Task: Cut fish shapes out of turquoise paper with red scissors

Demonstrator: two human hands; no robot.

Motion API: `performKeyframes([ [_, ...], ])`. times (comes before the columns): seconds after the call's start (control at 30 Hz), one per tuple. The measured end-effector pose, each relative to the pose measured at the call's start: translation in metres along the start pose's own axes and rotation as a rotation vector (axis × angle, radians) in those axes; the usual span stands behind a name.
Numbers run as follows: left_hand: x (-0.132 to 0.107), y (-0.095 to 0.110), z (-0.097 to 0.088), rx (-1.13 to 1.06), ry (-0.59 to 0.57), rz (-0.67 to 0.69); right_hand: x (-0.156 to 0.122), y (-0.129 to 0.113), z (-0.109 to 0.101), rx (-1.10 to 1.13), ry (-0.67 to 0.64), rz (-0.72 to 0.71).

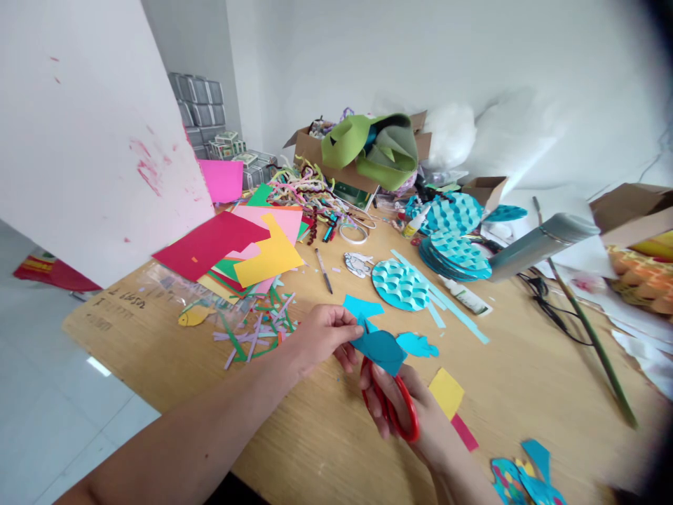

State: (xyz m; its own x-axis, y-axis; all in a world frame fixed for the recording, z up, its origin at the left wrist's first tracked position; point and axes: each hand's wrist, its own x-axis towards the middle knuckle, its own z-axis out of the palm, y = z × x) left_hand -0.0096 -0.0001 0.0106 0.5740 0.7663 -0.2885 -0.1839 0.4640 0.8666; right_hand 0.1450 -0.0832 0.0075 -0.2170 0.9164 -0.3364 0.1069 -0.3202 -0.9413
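Between the thumb and fingers of my left hand (334,335) is a piece of blue paper (386,351) with a curved outline drawn on it. My right hand (394,396) grips the red handles of a pair of scissors (407,414); the blades are mostly hidden by the paper. Just right of the paper lies a blue fish-shaped cutout (418,344) on the table. Behind my left fingers is a blue paper scrap (362,306). Farther back rests a round blue disc (400,285) with scale-like paper strips, beside a white fish drawing (358,264).
Coloured paper sheets (210,245) and thin paper strips (255,330) cover the left side. A pen (324,271), glue bottle (467,296) and grey cylinder (544,245) lie beyond my hands. Yellow paper (446,393) is near my right wrist. A cardboard box (310,149) stands behind.
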Motion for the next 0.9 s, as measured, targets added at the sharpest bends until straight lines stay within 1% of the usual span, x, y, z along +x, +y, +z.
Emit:
performKeyframes([
  [0.47, 0.0004, 0.0005, -0.0014, -0.017, -0.01, -0.011, -0.0018, 0.0018, -0.0004, -0.035, 0.028, 0.021],
  [0.67, 0.0008, 0.0017, -0.001, 0.0, 0.004, 0.0, -0.0003, 0.0012, -0.0013, -0.043, 0.019, 0.015],
  [0.9, 0.0001, 0.0014, 0.0001, 0.026, -0.01, 0.007, 0.0004, 0.0011, -0.0025, -0.035, 0.008, 0.019],
])
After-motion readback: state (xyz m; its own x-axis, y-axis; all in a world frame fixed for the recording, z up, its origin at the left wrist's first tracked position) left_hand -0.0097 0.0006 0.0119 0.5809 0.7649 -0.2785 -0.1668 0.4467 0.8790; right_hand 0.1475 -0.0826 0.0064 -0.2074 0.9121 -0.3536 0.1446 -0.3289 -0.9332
